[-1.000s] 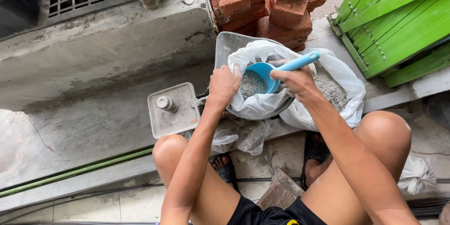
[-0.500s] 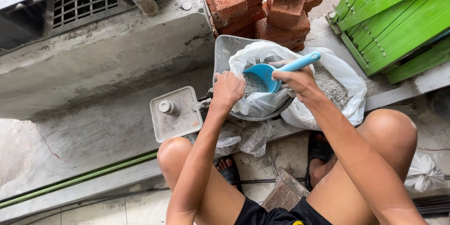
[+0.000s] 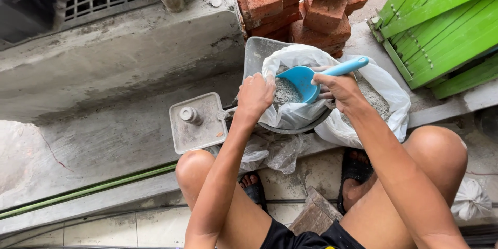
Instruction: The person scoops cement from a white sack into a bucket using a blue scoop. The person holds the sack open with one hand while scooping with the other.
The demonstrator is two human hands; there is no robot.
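Centre frame: my right hand (image 3: 340, 89) clenches the blue scoop (image 3: 303, 81) over grey powder; left hand (image 3: 255, 96) pinches the white bag (image 3: 290, 114) rim. If that rim slips, powder could spill.

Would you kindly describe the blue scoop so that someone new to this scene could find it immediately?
Start at the stack of red bricks at the top; just below it a white plastic bag of grey powder sits open, its edge held by the left hand. The scoop dips into that bag, held by the right hand. It is the only bright blue thing there.
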